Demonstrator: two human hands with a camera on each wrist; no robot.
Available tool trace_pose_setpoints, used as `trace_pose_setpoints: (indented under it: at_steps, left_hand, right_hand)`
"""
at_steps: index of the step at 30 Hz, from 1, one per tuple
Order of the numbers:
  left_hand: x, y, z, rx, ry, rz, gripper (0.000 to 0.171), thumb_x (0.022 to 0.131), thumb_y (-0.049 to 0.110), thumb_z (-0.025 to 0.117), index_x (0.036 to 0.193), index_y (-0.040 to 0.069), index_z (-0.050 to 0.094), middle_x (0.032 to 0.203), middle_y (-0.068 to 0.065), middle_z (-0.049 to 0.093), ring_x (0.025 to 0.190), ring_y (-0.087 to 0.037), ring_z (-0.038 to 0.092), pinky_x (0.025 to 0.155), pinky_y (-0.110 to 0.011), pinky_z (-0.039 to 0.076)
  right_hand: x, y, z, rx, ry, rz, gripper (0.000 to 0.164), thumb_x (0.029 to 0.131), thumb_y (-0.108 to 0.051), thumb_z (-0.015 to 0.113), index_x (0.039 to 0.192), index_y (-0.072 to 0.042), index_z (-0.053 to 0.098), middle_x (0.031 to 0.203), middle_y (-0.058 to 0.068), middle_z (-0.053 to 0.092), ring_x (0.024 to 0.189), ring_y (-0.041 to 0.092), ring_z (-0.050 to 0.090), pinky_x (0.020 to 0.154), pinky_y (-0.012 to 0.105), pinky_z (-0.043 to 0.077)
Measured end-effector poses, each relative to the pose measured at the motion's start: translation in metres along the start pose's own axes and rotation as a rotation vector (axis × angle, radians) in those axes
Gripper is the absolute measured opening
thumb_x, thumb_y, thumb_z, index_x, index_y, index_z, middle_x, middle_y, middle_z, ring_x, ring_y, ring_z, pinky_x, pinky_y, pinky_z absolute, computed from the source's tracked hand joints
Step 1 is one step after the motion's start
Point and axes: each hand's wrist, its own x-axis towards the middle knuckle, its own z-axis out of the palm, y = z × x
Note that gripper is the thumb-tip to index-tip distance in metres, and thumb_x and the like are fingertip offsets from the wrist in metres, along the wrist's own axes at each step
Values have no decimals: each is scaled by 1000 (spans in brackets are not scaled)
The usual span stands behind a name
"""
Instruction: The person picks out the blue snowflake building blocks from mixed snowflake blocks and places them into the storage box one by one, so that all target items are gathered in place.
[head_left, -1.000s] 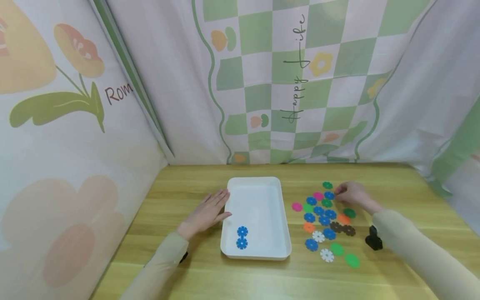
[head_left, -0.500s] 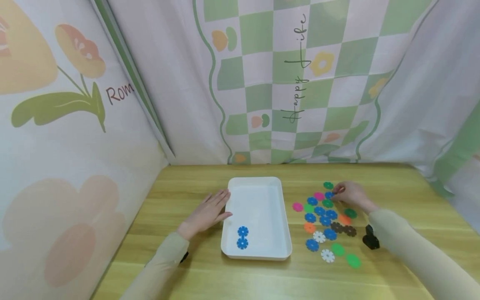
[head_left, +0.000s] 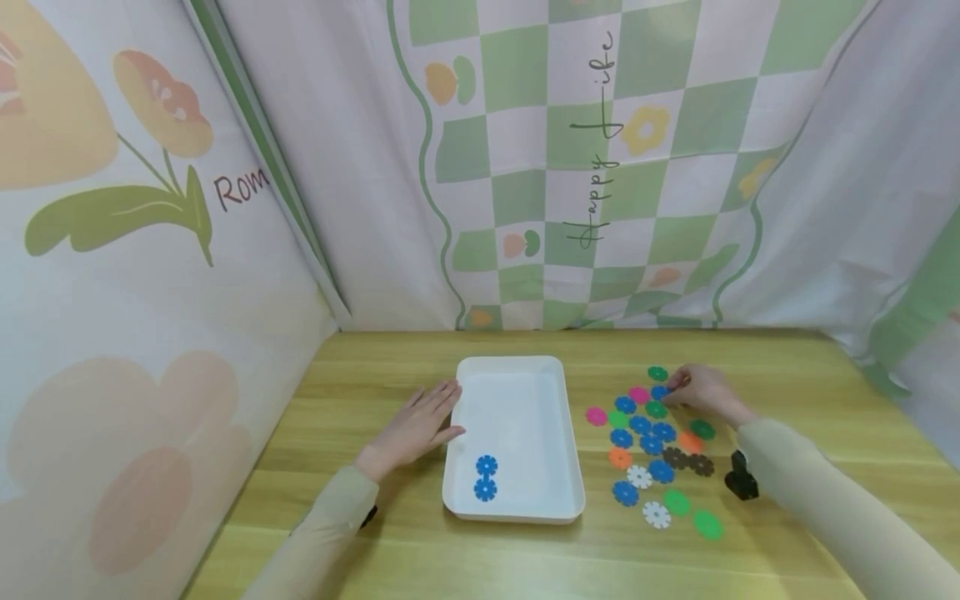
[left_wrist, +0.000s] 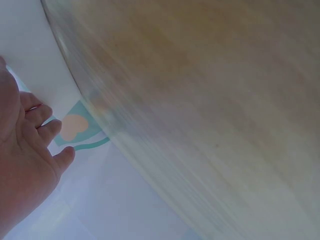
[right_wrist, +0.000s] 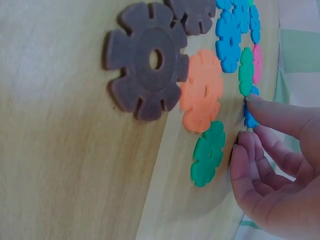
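Note:
In the head view my left hand (head_left: 411, 423) lies with straight, spread fingers against the left rim of a white tray (head_left: 572, 467). Two blue notched snowflake discs (head_left: 486, 477) sit joined near the tray's front left. My right hand (head_left: 708, 392) is at the far side of the loose discs, its thumb and forefinger pinching the edge of a blue snowflake disc (head_left: 659, 392). The right wrist view shows that blue disc (right_wrist: 252, 117) partly hidden by the fingers, beside a green disc (right_wrist: 245, 71). Only part of the left hand (left_wrist: 30, 145) appears in the left wrist view.
Several flat notched discs in blue, green, pink, orange, brown and white lie right of the tray, among them a brown disc (head_left: 701, 465) and a white disc (head_left: 656, 515). A printed curtain (head_left: 570, 250) hangs behind the wooden table (head_left: 360, 533).
My right hand has edged slightly left and its fingertips have come onto the blue disc. The left hand and the joined blue discs stay in place.

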Motion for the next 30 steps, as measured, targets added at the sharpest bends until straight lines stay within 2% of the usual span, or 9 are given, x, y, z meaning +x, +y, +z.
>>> trace_pose_setpoints:
  at_steps: [5, 15, 22, 26, 30]
  left_hand:
    - [0, 0, 1, 1, 4, -3, 74, 104, 56, 34, 159, 9, 19, 167, -7, 19, 154, -25, 24, 125, -51, 25]
    - [0, 0, 1, -9, -1, -7, 74, 104, 56, 34, 159, 9, 19, 167, -7, 19, 154, -25, 23, 125, -51, 24]
    - [1, -1, 3, -8, 9, -6, 74, 104, 56, 35, 159, 10, 19, 167, -7, 20, 154, -25, 24, 124, -52, 26]
    - [1, -2, 3, -3, 7, -5, 74, 103, 57, 34, 159, 10, 19, 167, -7, 19, 154, -25, 24, 124, -52, 26]
    - [2, -3, 4, 1, -1, -8, 74, 103, 57, 33, 159, 10, 19, 167, -6, 19, 154, -25, 24, 124, -52, 26]
  right_hand:
    - [0, 0, 1, 27, -5, 2, 29, 88, -13, 71, 103, 9, 61, 90, 16, 65, 79, 23, 59, 65, 30, 51]
    - [1, -1, -1, 9, -9, -18, 38, 91, -19, 70, 112, 11, 60, 105, 28, 65, 87, 26, 64, 69, 34, 55]
    - [3, 0, -1, 33, -31, -11, 38, 91, -18, 70, 112, 12, 60, 99, 22, 66, 84, 24, 62, 68, 32, 54]
    - [4, 0, -1, 38, -41, -8, 31, 90, -16, 70, 106, 9, 62, 92, 15, 66, 80, 21, 59, 66, 32, 52]
    - [5, -1, 0, 3, -27, -23, 29, 90, -17, 70, 103, 8, 63, 94, 18, 67, 82, 23, 61, 67, 32, 52]
